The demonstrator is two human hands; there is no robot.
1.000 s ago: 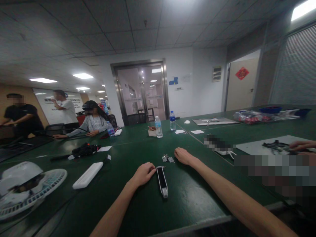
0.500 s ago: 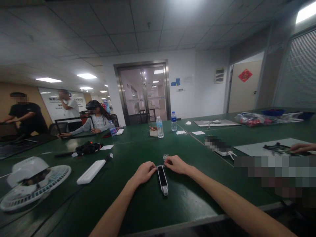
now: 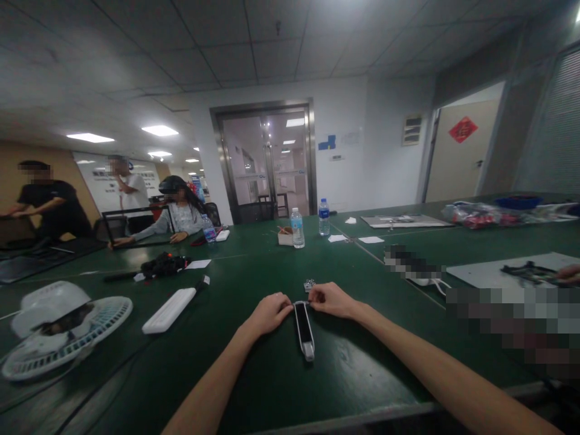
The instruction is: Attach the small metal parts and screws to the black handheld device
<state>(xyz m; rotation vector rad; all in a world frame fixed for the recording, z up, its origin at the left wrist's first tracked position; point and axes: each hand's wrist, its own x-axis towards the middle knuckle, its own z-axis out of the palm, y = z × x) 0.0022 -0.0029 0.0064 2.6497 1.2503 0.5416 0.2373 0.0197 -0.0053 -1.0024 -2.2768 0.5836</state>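
Observation:
On the dark green table (image 3: 254,374) a slim black-and-silver handheld device (image 3: 302,329) lies lengthwise, pointing away from me. My left hand (image 3: 270,313) presses in at its upper left end. From the other side my right hand (image 3: 332,300) closes on the same end, so the two sets of fingertips nearly meet. Just beyond the fingers lies a small metal hinge-like part (image 3: 309,284), apart from both hands. Whatever lies under my fingers at the device's top is hidden.
A white desk fan (image 3: 67,329), a long white case (image 3: 170,310) and a black tangled bundle (image 3: 164,264) lie to the left. Water bottles (image 3: 298,229) stand ahead. A seated person (image 3: 181,211) works farther left. Another person's hand (image 3: 568,275) rests on a pale board (image 3: 498,270) at right.
My right hand has moved left from beside the metal parts to the device's top end. Only one metal part now shows there. My left hand has moved little, and the view has shifted slightly.

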